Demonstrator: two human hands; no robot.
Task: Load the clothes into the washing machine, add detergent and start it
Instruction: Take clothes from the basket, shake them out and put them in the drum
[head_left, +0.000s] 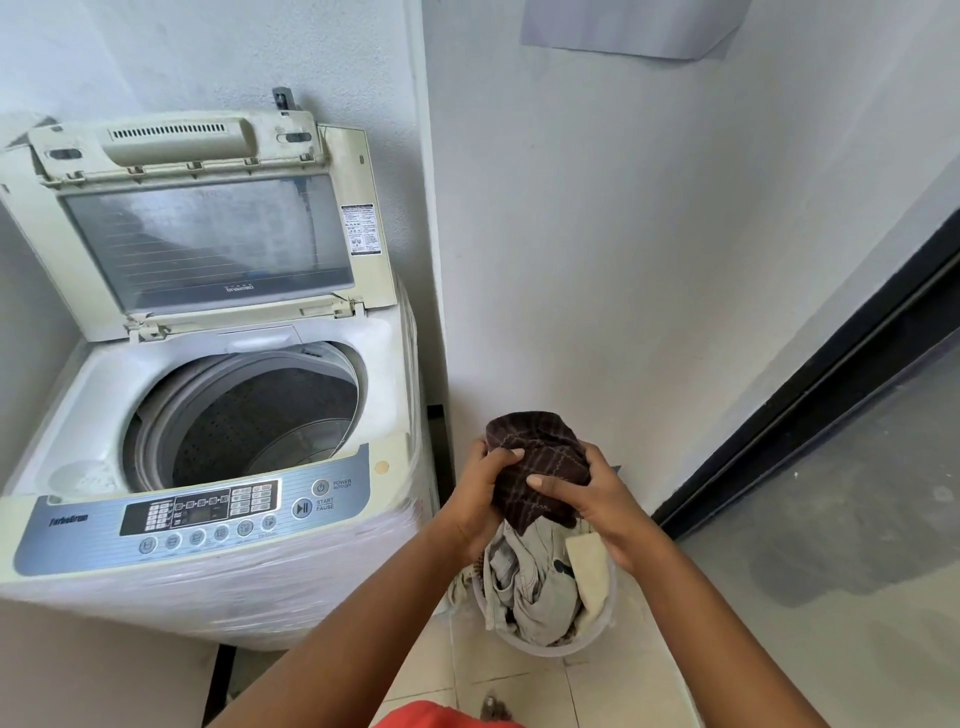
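A dark checked cloth (537, 467) is held bunched between both hands above the basket (605, 631), which stands on the floor just to the right of the washer (208, 415). The left hand (480, 499) is curled round the cloth's left side, and the fingers of the right hand (597, 499) are clenched over its right side.

The loading step is judged to be in hand, and barely begun: the cloth has been lifted clear of the basket but not yet carried across. The next move would call for the cloth to be swung left, over the control panel (192, 514), and dropped into the drum (249, 415).

The lid (208, 234) is raised and leaned back against the wall. Nothing can be seen in the drum; only its perforated wall and base show. The basket is heaped with pale crumpled clothes (530, 587). No detergent is in view.
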